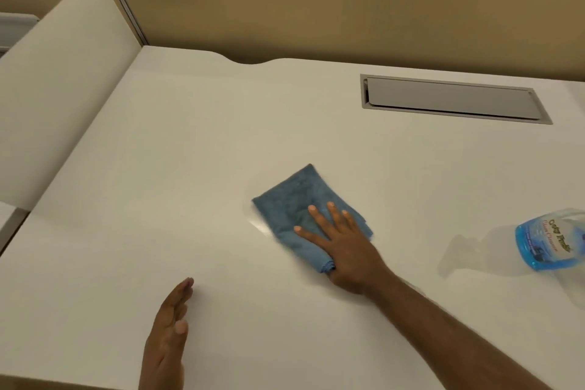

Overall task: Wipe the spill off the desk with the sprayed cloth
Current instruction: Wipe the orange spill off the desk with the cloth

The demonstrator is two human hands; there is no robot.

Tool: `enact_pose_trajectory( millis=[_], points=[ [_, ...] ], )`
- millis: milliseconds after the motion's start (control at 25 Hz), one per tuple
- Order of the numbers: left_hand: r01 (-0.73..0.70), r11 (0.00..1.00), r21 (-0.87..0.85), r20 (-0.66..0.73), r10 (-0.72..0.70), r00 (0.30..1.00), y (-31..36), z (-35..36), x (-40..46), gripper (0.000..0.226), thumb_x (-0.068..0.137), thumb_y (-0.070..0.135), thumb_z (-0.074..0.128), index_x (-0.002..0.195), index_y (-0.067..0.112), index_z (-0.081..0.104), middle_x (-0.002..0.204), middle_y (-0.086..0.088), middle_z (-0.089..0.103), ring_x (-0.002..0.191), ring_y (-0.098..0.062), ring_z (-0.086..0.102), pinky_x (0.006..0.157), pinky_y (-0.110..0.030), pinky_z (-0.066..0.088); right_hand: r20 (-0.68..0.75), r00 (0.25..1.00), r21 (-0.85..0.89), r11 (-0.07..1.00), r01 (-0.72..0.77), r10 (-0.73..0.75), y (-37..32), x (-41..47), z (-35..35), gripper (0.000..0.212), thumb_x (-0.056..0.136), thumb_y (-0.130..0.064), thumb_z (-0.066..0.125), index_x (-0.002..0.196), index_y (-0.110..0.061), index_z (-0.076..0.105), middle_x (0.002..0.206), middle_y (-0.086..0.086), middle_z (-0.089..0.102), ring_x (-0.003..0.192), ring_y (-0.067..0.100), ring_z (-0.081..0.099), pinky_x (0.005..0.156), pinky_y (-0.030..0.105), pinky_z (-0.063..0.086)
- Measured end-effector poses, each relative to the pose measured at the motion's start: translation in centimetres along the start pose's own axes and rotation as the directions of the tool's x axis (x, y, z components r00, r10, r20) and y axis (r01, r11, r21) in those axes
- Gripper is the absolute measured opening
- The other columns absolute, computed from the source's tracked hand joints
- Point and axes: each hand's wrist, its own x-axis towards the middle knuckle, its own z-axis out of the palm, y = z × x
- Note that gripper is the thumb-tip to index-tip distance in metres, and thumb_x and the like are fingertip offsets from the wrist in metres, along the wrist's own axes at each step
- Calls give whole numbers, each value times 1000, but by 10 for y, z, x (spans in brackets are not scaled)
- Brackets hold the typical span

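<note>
At frame centre, the right hand (340, 250) presses flat, fingers spread, on the cloth (300, 212); a faint wet patch (256, 222), perhaps the spill, edges it. At lower left, the left hand (167, 336) is open, holding nothing.

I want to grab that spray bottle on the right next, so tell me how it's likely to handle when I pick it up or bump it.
The spray bottle looks like clear plastic, so probably stiff and not fragile. The blue liquid seems to fill only part of it, suggesting modest weight. It appears to lie tilted on the desk, so a bump might roll it.

Cloth (304, 215) at centre of bench (158, 184), under right hand (345, 250); bottle (547, 241) right; hatch (452, 98) behind.
</note>
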Motion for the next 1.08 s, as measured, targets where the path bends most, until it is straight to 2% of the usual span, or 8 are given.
enact_pose_trajectory(
  millis=[160,240,360,560,640,760,920,1080],
  points=[
    [-116,978,174,23,114,993,0,0,9,54,83,61,43,134,41,46,144,7,49,134,-9,43,108,-14,32,-72,974,-5,977,-214,213,33,-46,5,64,91,-41,36,146,-47,4,161,-6,-4,146,27,-15,119,52,7],
    [-127,975,181,25,124,992,0,-1,15,55,83,54,44,136,37,45,146,4,47,135,-10,42,108,-12,31,-157,918,72,931,-358,365,37,-60,7,58,92,-50,30,147,-44,13,160,-6,7,147,30,-4,117,54,16],
    [-146,977,154,48,140,989,1,-4,16,57,84,50,44,138,33,44,146,6,47,136,-10,41,110,-17,32,-227,830,138,860,-491,510,27,-53,14,60,90,-54,30,147,-39,20,159,0,14,146,34,3,118,54,13],
    [-144,906,398,75,124,989,5,-16,18,64,84,57,42,144,34,38,149,27,36,140,0,30,114,-26,27,-195,826,57,846,-530,530,-1,17,16,69,85,-59,34,148,-40,12,153,28,17,144,45,0,116,59,5],
    [-148,798,584,112,101,989,2,-26,29,72,84,69,32,149,37,25,155,26,21,146,1,10,120,-37,14,-178,826,68,844,-532,535,-9,40,13,71,83,-59,37,147,-41,12,155,25,13,143,46,-3,116,60,1],
    [-181,655,733,185,64,981,-4,-36,48,80,80,80,18,150,40,16,159,23,5,145,3,-11,121,-34,-4,-180,838,19,854,-521,515,-18,53,13,71,84,-61,31,148,-40,9,161,12,2,143,46,-6,115,59,-4],
    [-205,527,825,194,76,978,-7,-44,66,81,80,80,14,150,40,16,160,19,1,147,-3,-13,121,-37,-4,-174,846,24,861,-508,504,-31,63,13,73,81,-66,16,149,-39,7,161,9,4,143,46,-5,114,60,-4],
    [-189,467,864,176,70,982,-4,-57,87,80,79,81,16,150,42,16,161,17,3,148,-8,-8,120,-40,-3,-121,918,6,926,-379,377,-65,84,17,72,83,-63,23,148,-40,3,161,7,-1,144,43,-11,114,59,-9]
  ],
)
